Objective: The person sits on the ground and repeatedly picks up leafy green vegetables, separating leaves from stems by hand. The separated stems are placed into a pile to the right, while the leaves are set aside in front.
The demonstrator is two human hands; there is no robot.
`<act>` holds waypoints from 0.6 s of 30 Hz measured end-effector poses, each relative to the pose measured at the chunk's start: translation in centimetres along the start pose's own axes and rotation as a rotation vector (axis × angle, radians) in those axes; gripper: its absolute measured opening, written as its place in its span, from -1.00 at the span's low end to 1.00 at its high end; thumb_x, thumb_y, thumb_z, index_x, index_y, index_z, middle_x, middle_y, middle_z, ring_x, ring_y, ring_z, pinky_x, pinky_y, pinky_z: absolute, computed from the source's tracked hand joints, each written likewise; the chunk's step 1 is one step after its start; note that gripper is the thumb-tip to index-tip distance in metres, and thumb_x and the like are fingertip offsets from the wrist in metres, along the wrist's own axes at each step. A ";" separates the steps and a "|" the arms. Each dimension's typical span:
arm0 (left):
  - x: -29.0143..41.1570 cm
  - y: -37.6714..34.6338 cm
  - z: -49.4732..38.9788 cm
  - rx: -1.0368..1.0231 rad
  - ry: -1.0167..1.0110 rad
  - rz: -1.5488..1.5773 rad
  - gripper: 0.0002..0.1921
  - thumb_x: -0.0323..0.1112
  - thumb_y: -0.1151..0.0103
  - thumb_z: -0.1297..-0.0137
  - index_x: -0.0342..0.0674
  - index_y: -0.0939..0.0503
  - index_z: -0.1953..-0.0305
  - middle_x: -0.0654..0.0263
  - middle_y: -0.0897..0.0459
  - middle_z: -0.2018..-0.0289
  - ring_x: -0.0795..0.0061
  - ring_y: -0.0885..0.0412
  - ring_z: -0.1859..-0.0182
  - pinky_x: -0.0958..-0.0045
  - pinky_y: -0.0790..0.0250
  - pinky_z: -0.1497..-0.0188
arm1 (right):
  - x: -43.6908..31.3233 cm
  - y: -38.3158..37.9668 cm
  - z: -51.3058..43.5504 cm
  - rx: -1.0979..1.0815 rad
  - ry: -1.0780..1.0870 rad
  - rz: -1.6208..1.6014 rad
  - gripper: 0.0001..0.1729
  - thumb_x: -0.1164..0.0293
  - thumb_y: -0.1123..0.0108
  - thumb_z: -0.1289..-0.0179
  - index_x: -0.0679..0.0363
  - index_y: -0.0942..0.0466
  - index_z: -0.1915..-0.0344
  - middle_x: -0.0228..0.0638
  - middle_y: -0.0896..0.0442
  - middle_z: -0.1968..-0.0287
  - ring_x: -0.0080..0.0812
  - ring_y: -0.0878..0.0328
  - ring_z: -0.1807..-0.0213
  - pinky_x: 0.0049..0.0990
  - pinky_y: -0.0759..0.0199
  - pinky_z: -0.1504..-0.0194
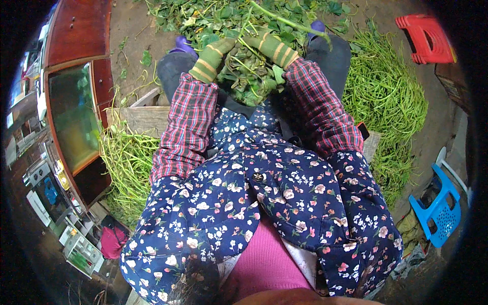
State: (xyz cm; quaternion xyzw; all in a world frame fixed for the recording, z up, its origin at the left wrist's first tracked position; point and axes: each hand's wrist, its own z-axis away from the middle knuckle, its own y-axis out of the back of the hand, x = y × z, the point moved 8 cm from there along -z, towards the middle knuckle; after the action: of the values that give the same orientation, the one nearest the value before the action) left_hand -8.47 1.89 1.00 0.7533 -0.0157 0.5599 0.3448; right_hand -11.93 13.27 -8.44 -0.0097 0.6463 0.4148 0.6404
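My left hand (214, 57), in a green glove with tan stripes, has its fingertips on a leafy vine stem (244, 31). Gloved alike, my right hand (275, 48) meets it there and pinches the same stem. The long pale-green vine rises from between the fingers, and one length arches over to the right. A heap of limp, dull-green leaves (244, 74) lies in my lap below the hands. Just beyond my hands, a wide pile of loose green leaves (225, 17) covers the floor. The fingertips are partly hidden among stems and leaves.
Stripped green stems (385, 91) form a large heap at my right; another stem heap (127, 164) lies at my left, beside a wooden board (139, 118). A red plastic stool (427, 38) and a blue plastic chair (438, 209) stand right. A brown glass-fronted cabinet (78, 34) is left.
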 end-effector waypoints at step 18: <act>-4.8 -1.2 1.1 0.178 0.659 0.765 -0.77 -0.42 0.01 -0.11 -0.28 -0.46 0.17 0.24 -0.55 0.30 0.47 -0.50 0.29 0.56 -0.33 0.26 | -3.6 3.2 0.3 0.168 -0.117 0.019 -0.60 0.12 -0.13 0.02 0.20 -0.48 0.29 -0.36 -0.53 0.44 -0.44 -0.38 0.41 -0.43 -0.29 0.30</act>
State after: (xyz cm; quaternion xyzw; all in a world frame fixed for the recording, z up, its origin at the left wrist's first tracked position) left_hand -8.89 0.42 -3.86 0.5037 -0.1329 0.8528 0.0364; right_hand -12.80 13.65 -3.74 0.0744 0.6405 0.3648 0.6717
